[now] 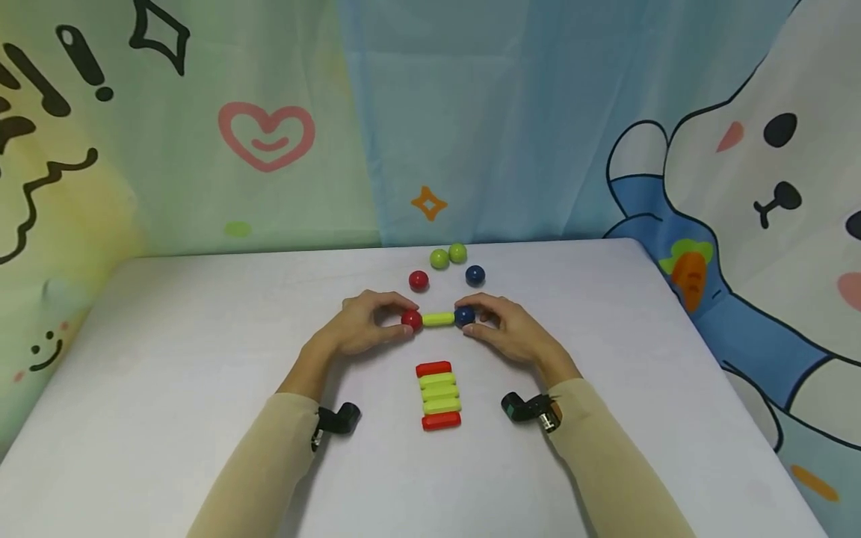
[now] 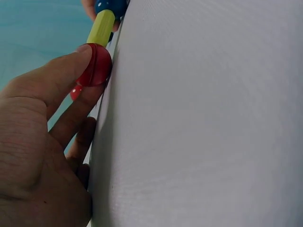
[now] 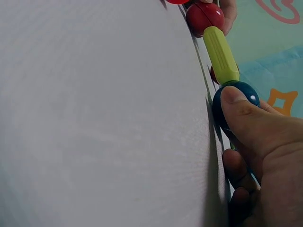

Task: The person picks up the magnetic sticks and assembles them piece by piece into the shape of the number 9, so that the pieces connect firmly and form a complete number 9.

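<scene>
My left hand (image 1: pixel 366 323) pinches a red ball (image 1: pixel 412 320) between thumb and fingers. Across from it, my right hand (image 1: pixel 506 326) pinches a dark blue ball (image 1: pixel 464 316). A yellow-green rod (image 1: pixel 439 319) bridges the two balls, its ends right against them; in the right wrist view the rod (image 3: pixel 220 54) shows flat, faceted sides. The left wrist view has the thumb on the red ball (image 2: pixel 96 66), with the blue ball (image 2: pixel 111 6) at the rod's far end. All three pieces form one straight line close over the white table.
Behind the hands lie a second red ball (image 1: pixel 418 281), another blue ball (image 1: pixel 474 276) and two green balls (image 1: pixel 439 259). Nearer me, a column of rods has red rods (image 1: pixel 441 421) at both ends and yellow-green rods (image 1: pixel 439 391) between. A printed curtain (image 1: pixel 471 119) hangs behind the table (image 1: pixel 202 359).
</scene>
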A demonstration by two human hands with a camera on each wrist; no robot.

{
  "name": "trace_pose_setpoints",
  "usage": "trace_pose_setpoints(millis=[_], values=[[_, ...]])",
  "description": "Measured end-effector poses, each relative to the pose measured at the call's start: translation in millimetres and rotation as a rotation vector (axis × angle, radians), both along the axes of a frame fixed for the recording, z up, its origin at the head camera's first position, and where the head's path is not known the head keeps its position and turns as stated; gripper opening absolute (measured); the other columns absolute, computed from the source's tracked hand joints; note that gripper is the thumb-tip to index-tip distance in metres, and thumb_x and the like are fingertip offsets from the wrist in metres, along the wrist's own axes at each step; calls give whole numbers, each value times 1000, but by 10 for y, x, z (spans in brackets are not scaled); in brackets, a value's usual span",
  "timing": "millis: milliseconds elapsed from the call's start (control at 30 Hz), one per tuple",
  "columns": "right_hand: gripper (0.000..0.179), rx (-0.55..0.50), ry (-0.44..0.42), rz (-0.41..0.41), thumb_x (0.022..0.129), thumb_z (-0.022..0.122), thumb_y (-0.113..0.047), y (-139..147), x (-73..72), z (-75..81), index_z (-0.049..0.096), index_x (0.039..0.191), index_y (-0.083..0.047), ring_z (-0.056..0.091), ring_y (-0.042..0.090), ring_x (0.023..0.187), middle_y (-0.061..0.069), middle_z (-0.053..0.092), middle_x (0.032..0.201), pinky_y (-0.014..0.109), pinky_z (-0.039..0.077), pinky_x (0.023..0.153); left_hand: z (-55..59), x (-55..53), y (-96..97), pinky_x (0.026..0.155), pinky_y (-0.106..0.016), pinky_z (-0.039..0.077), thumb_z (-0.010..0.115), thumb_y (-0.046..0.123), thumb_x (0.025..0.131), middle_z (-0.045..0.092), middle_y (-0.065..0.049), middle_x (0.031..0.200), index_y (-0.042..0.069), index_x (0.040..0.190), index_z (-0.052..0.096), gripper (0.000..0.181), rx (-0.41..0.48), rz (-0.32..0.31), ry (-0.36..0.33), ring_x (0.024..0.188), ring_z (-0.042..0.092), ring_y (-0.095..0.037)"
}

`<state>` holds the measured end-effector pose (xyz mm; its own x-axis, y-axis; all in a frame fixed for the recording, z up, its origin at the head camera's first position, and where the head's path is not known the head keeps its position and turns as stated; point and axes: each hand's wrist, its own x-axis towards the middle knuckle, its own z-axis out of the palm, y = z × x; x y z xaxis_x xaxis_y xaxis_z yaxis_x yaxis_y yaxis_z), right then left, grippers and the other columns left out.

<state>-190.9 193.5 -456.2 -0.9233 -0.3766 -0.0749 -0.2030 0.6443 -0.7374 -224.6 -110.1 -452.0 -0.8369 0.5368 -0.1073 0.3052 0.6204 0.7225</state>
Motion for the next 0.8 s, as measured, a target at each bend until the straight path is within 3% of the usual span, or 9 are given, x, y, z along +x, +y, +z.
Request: trace_pose_setpoints(millis=[333, 800], values=[[39, -12, -1, 18, 99, 69, -28, -19, -16, -7, 62, 138, -29, 51, 24, 110, 1, 61, 123, 43, 43, 97, -40, 27, -16, 115, -63, 25, 75, 39, 92, 68, 12, 126, 36, 129, 68, 37, -12, 24, 2, 131, 51, -18], [40, -22, 10, -1, 98, 70, -28, 6, -10, -36, 62, 138, -26, 50, 23, 108, 2, 59, 119, 42, 42, 95, -9, 26, 33, 114, -60, 29, 75, 34, 93, 69, 10, 122, 32, 130, 68, 38, -6, 16, 48, 126, 54, -18]])
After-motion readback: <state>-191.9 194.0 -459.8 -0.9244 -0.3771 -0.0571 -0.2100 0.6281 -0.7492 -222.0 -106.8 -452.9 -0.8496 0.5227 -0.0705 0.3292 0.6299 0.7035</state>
